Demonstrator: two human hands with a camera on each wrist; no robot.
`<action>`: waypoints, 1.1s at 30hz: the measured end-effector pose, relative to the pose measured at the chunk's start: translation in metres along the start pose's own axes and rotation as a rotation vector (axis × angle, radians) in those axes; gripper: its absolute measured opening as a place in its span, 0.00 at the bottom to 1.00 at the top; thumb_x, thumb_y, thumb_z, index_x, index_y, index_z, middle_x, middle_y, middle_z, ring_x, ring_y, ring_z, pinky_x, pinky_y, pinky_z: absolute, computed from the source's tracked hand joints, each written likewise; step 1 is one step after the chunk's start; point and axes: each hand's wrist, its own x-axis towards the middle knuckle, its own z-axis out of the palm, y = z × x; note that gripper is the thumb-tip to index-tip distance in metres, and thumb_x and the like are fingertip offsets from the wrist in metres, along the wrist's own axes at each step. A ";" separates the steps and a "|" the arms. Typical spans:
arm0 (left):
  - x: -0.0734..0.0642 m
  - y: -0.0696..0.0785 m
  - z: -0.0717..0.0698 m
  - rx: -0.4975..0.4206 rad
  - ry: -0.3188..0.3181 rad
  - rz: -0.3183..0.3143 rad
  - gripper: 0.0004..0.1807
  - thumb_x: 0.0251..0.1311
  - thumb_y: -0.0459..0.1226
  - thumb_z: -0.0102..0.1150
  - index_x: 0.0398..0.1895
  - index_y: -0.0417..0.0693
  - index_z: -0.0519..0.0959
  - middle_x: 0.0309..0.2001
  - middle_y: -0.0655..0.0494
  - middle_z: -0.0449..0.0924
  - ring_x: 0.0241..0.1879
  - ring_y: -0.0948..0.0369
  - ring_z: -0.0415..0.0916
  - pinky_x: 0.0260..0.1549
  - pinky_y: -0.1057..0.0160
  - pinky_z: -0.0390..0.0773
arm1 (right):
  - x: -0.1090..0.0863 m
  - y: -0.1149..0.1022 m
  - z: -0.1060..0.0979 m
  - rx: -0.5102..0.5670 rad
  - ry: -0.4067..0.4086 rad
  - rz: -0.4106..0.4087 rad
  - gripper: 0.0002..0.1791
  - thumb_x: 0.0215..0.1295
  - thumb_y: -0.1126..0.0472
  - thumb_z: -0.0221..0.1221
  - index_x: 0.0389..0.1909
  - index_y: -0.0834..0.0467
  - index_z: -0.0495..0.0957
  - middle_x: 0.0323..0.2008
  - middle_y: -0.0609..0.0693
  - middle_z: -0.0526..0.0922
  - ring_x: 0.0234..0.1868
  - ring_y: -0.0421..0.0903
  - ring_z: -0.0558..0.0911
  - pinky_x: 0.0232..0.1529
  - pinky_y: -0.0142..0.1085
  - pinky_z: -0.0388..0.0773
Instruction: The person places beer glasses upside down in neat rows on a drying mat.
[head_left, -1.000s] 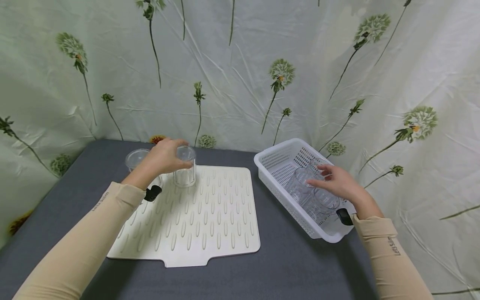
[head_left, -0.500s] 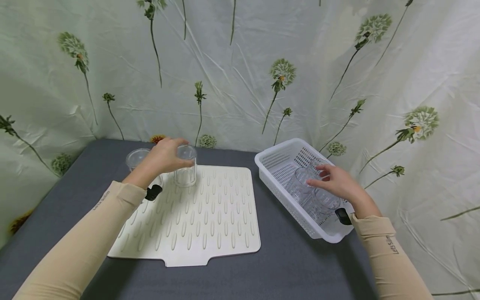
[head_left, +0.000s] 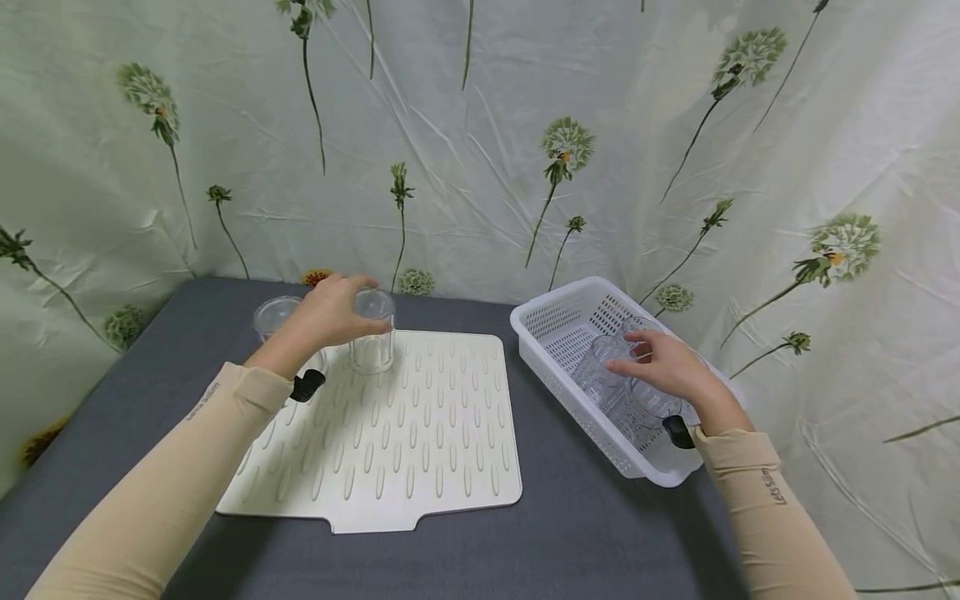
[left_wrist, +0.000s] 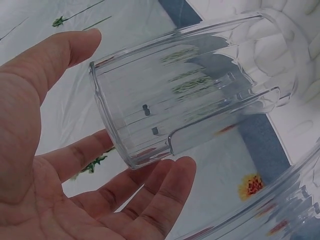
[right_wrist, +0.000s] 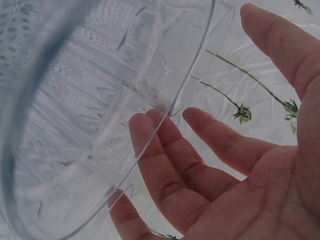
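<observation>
My left hand (head_left: 333, 312) is at the rim of a clear glass (head_left: 372, 354) that stands on the back left of the white ridged mat (head_left: 427, 417). In the left wrist view the thumb (left_wrist: 82, 45) lies apart from the glass, and the fingers (left_wrist: 170, 190) lie loosely along its other side. A second clear glass (head_left: 273, 315) stands to the left, partly hidden by the hand. My right hand (head_left: 667, 367) hovers over several clear glasses (head_left: 603, 367) in the white basket (head_left: 577, 433). Its fingers (right_wrist: 165, 170) are spread near a rim; whether they touch it I cannot tell.
A dark grey cloth (head_left: 465, 558) covers the table. Behind and to the right hangs a pale curtain (head_left: 465, 225) with dandelion prints. The basket has raised perforated walls and stands at an angle to the right of the mat.
My right hand has shifted slightly left over the glasses in the basket. The left hand and the glass at it have stayed almost still.
</observation>
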 end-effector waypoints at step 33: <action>-0.028 -0.009 -0.013 -0.017 0.253 0.065 0.45 0.62 0.55 0.77 0.77 0.44 0.71 0.66 0.33 0.68 0.60 0.38 0.71 0.56 0.35 0.78 | 0.006 -0.013 0.008 0.021 -0.026 -0.027 0.51 0.67 0.43 0.73 0.77 0.70 0.64 0.65 0.77 0.77 0.65 0.72 0.78 0.58 0.62 0.83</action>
